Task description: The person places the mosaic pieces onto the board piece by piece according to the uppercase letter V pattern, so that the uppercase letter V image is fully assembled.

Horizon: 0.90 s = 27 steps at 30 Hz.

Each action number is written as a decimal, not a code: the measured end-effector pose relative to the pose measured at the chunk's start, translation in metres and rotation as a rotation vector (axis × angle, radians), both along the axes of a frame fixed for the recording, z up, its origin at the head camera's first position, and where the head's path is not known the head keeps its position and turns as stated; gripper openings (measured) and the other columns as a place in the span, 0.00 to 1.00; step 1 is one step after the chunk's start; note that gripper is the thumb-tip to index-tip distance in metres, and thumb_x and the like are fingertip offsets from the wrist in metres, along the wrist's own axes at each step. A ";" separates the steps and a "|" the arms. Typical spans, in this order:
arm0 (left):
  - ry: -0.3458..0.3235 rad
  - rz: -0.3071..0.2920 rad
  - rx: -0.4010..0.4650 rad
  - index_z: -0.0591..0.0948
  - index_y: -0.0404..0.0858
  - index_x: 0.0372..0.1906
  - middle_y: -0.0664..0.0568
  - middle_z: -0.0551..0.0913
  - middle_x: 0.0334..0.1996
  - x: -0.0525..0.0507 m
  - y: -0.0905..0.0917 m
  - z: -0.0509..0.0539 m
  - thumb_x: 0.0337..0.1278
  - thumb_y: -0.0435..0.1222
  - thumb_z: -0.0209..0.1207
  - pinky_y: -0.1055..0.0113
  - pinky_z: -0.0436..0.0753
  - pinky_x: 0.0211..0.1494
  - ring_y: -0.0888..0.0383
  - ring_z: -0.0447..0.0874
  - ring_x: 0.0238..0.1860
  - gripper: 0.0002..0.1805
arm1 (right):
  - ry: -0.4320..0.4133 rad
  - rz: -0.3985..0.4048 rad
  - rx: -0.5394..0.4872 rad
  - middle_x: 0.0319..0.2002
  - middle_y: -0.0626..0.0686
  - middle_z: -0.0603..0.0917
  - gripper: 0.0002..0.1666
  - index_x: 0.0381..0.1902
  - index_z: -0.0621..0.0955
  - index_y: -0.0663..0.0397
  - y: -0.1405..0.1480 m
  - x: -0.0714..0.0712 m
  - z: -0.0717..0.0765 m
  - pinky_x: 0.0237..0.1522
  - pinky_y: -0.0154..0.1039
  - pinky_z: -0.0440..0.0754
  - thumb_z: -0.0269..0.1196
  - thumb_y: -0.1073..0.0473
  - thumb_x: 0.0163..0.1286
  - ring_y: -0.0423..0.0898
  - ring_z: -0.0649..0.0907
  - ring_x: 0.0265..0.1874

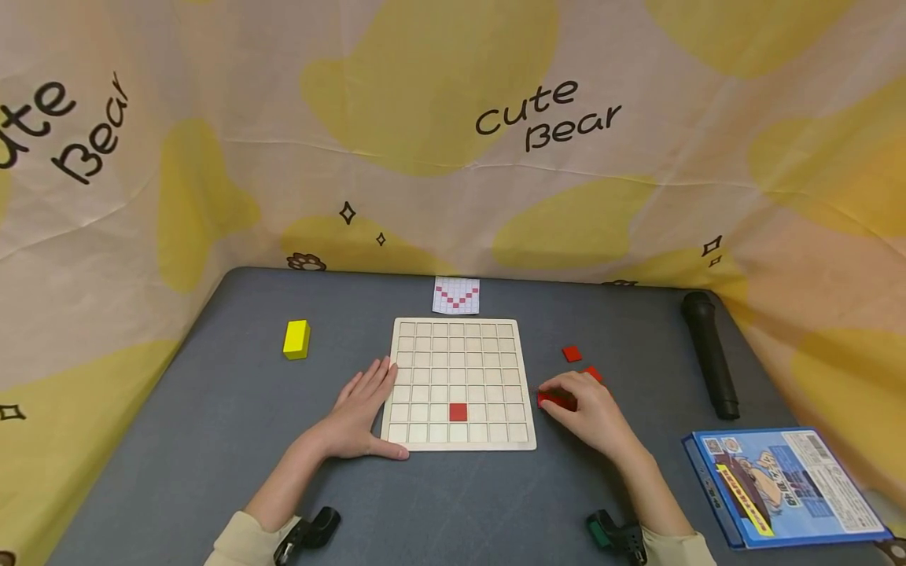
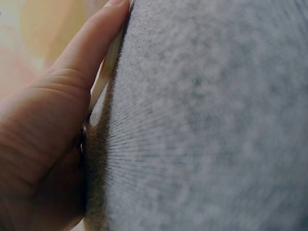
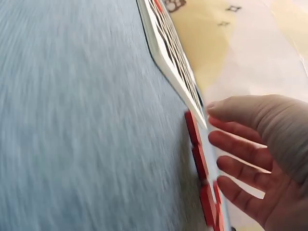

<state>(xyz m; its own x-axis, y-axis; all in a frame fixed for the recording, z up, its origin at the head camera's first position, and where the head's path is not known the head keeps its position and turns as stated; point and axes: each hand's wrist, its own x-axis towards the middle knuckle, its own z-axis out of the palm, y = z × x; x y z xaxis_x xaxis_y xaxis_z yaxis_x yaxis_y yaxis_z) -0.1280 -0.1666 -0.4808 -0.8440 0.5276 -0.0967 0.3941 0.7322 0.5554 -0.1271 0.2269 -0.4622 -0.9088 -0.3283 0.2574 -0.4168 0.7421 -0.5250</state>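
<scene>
Off-white rectangular gridded board [image 1: 488, 376], centre of frame; one red square tile [image 1: 458, 412] seated in its lower part.
Left hand [image 1: 362, 413]: fingers straight, at board's left edge. Right hand [image 1: 589, 409], right of centre: thumb and fingertips apart, over loose red tiles [image 3: 200, 163].

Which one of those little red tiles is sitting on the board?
The red tile in the middle column, second row from the bottom of the board; the other red tiles lie off to its right.

Right hand [image 1: 591, 410] partly hides those red tiles [image 3: 200, 163]; fine print [image 1: 838, 487] on the blue package [image 1: 786, 491] too small to read; both sleeves [image 1: 248, 542] cut off below.
</scene>
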 end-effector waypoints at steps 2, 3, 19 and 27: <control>0.002 0.001 -0.001 0.43 0.32 0.77 0.41 0.37 0.78 0.000 0.000 0.000 0.37 0.66 0.69 0.45 0.38 0.73 0.45 0.32 0.77 0.72 | 0.003 0.000 0.036 0.42 0.47 0.84 0.14 0.42 0.86 0.51 0.006 0.000 0.000 0.47 0.49 0.77 0.74 0.61 0.56 0.47 0.79 0.44; 0.004 0.001 -0.002 0.44 0.32 0.77 0.41 0.37 0.78 0.000 0.000 0.000 0.37 0.66 0.69 0.45 0.38 0.73 0.45 0.32 0.77 0.72 | 0.001 0.000 0.046 0.43 0.48 0.84 0.15 0.42 0.86 0.52 0.008 0.001 -0.001 0.47 0.49 0.77 0.74 0.61 0.56 0.48 0.79 0.44; 0.003 -0.002 -0.006 0.44 0.32 0.77 0.40 0.38 0.77 0.001 0.000 0.002 0.37 0.66 0.70 0.45 0.39 0.73 0.44 0.32 0.77 0.71 | -0.009 -0.016 0.058 0.42 0.50 0.83 0.14 0.40 0.85 0.53 0.014 -0.001 -0.006 0.47 0.51 0.76 0.75 0.60 0.55 0.49 0.78 0.44; 0.000 0.000 0.002 0.44 0.32 0.77 0.41 0.38 0.78 0.000 0.000 0.000 0.37 0.66 0.69 0.45 0.38 0.73 0.45 0.32 0.77 0.71 | -0.005 -0.022 0.037 0.41 0.47 0.83 0.14 0.39 0.84 0.50 0.012 -0.003 -0.006 0.44 0.48 0.76 0.75 0.59 0.55 0.46 0.78 0.42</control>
<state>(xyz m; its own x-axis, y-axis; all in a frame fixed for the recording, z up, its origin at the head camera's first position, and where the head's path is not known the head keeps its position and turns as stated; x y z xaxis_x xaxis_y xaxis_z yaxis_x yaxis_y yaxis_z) -0.1280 -0.1665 -0.4806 -0.8437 0.5282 -0.0954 0.3946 0.7308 0.5570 -0.1301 0.2391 -0.4682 -0.9173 -0.3173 0.2406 -0.3973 0.7698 -0.4995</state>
